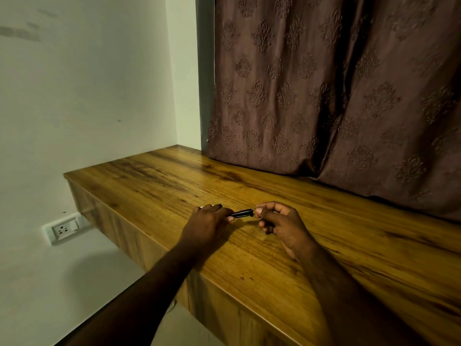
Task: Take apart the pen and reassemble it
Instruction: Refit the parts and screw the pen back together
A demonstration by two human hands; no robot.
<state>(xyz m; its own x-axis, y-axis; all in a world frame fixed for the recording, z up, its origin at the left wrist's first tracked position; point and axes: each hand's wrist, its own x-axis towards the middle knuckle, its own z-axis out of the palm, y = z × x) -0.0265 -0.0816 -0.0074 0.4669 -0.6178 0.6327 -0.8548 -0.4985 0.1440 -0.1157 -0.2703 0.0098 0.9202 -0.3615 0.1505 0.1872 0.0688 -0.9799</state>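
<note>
A dark, slim pen [241,213] lies nearly level just above the wooden shelf [324,233], held between both hands. My left hand [207,227] is closed around the pen's left part, which hides most of the barrel; a pale tip shows past the knuckles at the far left. My right hand [279,222] pinches the pen's right end between thumb and forefinger, the other fingers curled in. Whether the end piece is loose from the barrel I cannot tell.
The shelf runs along a brown patterned curtain [336,96] that rests on its back edge. A white wall stands at the left, with a power socket [63,228] below the shelf's left end. The shelf's front edge drops off under my forearms.
</note>
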